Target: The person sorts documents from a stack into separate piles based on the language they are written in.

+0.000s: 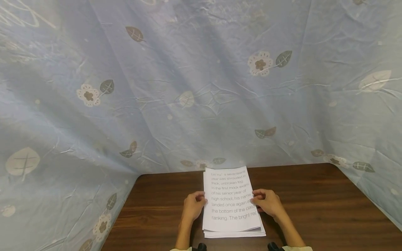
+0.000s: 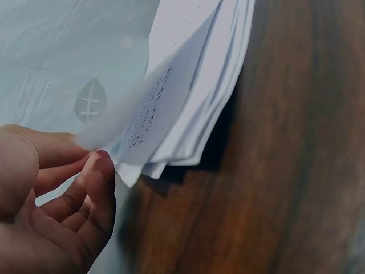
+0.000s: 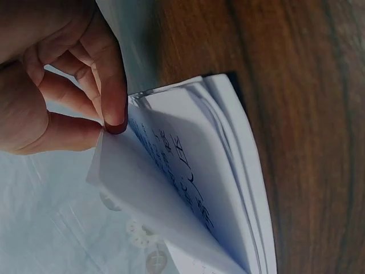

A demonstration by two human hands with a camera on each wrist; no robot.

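A printed sheet of paper [image 1: 230, 195] tops a stack of white sheets [image 1: 235, 235] in the head view. My left hand [image 1: 192, 206] pinches the top sheet's left side between thumb and fingers. From the opposite side, my right hand [image 1: 268, 203] pinches its right edge. Close up in the left wrist view, the pinched sheet [image 2: 151, 123] bends away from the layered sheets beneath. The right wrist view shows the lifted sheet [image 3: 154, 200] curving up, with handwriting-like dark marks on the page [image 3: 188, 154] under it. The stack's lower corners fan out slightly.
The stack lies on a dark brown wooden table [image 1: 314, 202], near its middle. A pale blue curtain [image 1: 213, 115] with leaf and flower prints hangs behind the table and along both sides. Two small black objects [image 1: 201, 247] show at the bottom edge by the sleeves.
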